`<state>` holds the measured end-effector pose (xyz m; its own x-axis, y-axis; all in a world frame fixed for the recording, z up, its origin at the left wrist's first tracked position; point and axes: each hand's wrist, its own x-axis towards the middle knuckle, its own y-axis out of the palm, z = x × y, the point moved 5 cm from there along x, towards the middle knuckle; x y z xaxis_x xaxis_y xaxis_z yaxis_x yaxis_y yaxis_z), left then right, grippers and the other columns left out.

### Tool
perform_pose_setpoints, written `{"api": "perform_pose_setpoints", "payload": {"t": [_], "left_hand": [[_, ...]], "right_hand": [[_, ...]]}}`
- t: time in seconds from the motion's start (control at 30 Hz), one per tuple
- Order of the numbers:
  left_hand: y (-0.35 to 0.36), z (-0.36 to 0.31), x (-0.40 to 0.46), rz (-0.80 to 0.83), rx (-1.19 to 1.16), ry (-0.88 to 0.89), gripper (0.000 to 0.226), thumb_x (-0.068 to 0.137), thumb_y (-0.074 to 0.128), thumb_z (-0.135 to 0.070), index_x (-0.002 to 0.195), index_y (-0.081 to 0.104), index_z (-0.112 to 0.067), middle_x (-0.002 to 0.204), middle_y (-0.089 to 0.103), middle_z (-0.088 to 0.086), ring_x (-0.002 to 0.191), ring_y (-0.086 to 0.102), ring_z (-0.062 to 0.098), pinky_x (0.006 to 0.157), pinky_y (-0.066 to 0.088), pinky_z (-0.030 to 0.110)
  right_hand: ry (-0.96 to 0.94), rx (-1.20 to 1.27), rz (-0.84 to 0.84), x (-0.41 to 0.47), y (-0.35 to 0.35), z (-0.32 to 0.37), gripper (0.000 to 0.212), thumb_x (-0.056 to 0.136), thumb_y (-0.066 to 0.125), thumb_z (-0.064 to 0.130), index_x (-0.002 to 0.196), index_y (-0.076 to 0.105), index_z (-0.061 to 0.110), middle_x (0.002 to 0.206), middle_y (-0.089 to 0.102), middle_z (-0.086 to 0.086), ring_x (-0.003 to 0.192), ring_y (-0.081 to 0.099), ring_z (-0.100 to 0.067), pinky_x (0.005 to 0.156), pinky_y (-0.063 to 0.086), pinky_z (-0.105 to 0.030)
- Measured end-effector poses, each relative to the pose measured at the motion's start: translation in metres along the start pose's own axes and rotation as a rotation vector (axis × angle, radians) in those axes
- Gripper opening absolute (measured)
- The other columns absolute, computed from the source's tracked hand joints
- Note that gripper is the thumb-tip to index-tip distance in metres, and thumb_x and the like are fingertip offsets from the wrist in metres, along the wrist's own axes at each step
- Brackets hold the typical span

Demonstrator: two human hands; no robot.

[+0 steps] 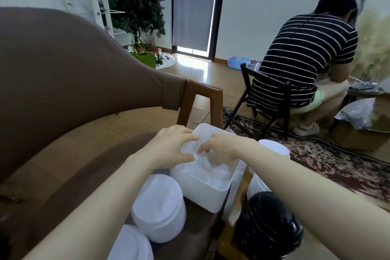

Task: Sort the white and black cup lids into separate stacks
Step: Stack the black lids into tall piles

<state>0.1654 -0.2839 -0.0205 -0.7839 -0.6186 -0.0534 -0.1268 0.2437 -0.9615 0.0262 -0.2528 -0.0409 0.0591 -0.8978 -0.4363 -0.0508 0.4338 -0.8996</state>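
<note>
A big brown armchair filled the left side, and its wooden armrest stood just behind a white plastic bin on the seat. On the right, a patterned rug lay on the wooden floor, and a person in a striped shirt sat on a dark folding chair, turned away. A decorated tree stood far back near a door.

Two stacks of white lids lay on the seat, just beside the near left corner of the bin. A stack of black lids stood to the right of the bin, and more white lids were behind it.

The left hand rested on the left rim of the bin, with fingers rather straight and spread; it gripped nothing that I could see. The right hand reached down into the bin, its fingers curled toward the white lids inside. Whether it already held one, I could not tell, because the inside was blurred and very white.
</note>
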Motion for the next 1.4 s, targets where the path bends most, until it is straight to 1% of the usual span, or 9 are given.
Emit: {"api": "perform_pose_setpoints", "payload": {"t": [0.17, 0.3, 0.53, 0.73, 0.9, 1.07, 1.23, 1.33, 1.4], "left_hand": [[0.003, 0.005, -0.003, -0.043, -0.139, -0.046, 0.057, 0.097, 0.06, -0.039, 0.15, 0.04, -0.032, 0.16, 0.029, -0.01, 0.148, 0.021, 0.013, 0.12, 0.019, 0.042], [0.002, 0.005, -0.008, -0.06, -0.24, -0.059, 0.056, 0.096, 0.061, -0.038, 0.149, 0.042, -0.032, 0.158, 0.034, -0.009, 0.146, 0.027, 0.013, 0.121, 0.025, 0.045], [-0.012, -0.009, -0.018, -0.264, -0.575, -0.025, 0.049, 0.092, 0.065, -0.042, 0.138, 0.056, -0.03, 0.138, 0.055, -0.011, 0.122, 0.05, 0.005, 0.103, 0.046, 0.032], [-0.023, 0.008, -0.019, -0.566, -0.754, -0.219, 0.023, 0.094, 0.066, -0.017, 0.116, 0.069, -0.022, 0.106, 0.068, -0.004, 0.101, 0.063, 0.014, 0.077, 0.055, 0.025], [-0.02, 0.034, -0.019, -0.62, -0.867, -0.427, 0.022, 0.096, 0.062, -0.011, 0.115, 0.067, -0.019, 0.112, 0.067, 0.005, 0.097, 0.065, 0.024, 0.059, 0.059, 0.03], [-0.015, 0.039, -0.015, -0.606, -0.89, -0.447, 0.022, 0.096, 0.061, -0.01, 0.116, 0.065, -0.02, 0.114, 0.066, 0.006, 0.098, 0.066, 0.026, 0.06, 0.06, 0.031], [-0.019, 0.036, -0.012, -0.574, -0.89, -0.418, 0.024, 0.096, 0.063, -0.012, 0.119, 0.065, -0.019, 0.113, 0.067, 0.006, 0.094, 0.067, 0.026, 0.06, 0.062, 0.034], [-0.024, 0.032, -0.016, -0.578, -0.918, -0.412, 0.024, 0.096, 0.062, -0.01, 0.118, 0.065, -0.018, 0.114, 0.066, 0.007, 0.097, 0.067, 0.028, 0.067, 0.063, 0.041], [-0.031, 0.027, -0.021, -0.594, -0.931, -0.398, 0.023, 0.096, 0.062, -0.01, 0.116, 0.065, -0.019, 0.113, 0.066, 0.006, 0.099, 0.065, 0.027, 0.071, 0.063, 0.043]], "right_hand": [[0.011, -0.027, -0.136, 0.012, 0.005, -0.004, 0.037, 0.091, 0.059, 0.013, 0.125, 0.062, 0.029, 0.118, 0.06, 0.004, 0.111, 0.056, -0.022, 0.091, 0.05, -0.035], [-0.023, 0.158, -0.437, -0.01, -0.018, -0.008, 0.016, 0.091, 0.059, 0.014, 0.1, 0.071, 0.02, 0.1, 0.061, 0.006, 0.093, 0.058, -0.014, 0.082, 0.05, -0.032], [-0.041, 0.813, -0.804, -0.05, -0.037, -0.024, 0.005, 0.084, 0.074, 0.013, 0.08, 0.074, 0.018, 0.07, 0.065, 0.012, 0.061, 0.056, 0.005, 0.061, 0.045, -0.013], [-0.067, 1.082, -0.685, -0.055, -0.034, -0.011, 0.013, 0.093, 0.064, 0.018, 0.098, 0.072, 0.009, 0.074, 0.069, 0.001, 0.057, 0.061, -0.005, 0.052, 0.05, -0.02], [0.053, 0.582, -0.192, -0.03, -0.008, 0.001, 0.043, 0.092, 0.065, 0.026, 0.132, 0.055, 0.016, 0.114, 0.062, -0.001, 0.086, 0.061, -0.014, 0.061, 0.049, -0.015], [0.074, 0.457, 0.098, -0.001, 0.014, 0.016, 0.062, 0.088, 0.071, 0.023, 0.143, 0.042, 0.016, 0.126, 0.061, -0.01, 0.078, 0.058, -0.011, 0.062, 0.049, -0.018], [0.075, 0.456, 0.118, 0.002, 0.015, 0.02, 0.04, 0.089, 0.067, 0.012, 0.127, 0.057, 0.008, 0.092, 0.064, -0.006, 0.069, 0.058, -0.01, 0.055, 0.046, -0.018], [0.09, 0.496, -0.148, -0.014, -0.002, 0.01, 0.005, 0.09, 0.063, 0.019, 0.093, 0.066, 0.018, 0.07, 0.061, 0.005, 0.06, 0.055, -0.007, 0.054, 0.042, -0.017], [0.098, 0.634, -0.37, -0.035, -0.017, 0.001, 0.011, 0.088, 0.063, 0.02, 0.077, 0.061, 0.019, 0.066, 0.06, 0.01, 0.059, 0.057, -0.008, 0.054, 0.042, -0.018]]}}
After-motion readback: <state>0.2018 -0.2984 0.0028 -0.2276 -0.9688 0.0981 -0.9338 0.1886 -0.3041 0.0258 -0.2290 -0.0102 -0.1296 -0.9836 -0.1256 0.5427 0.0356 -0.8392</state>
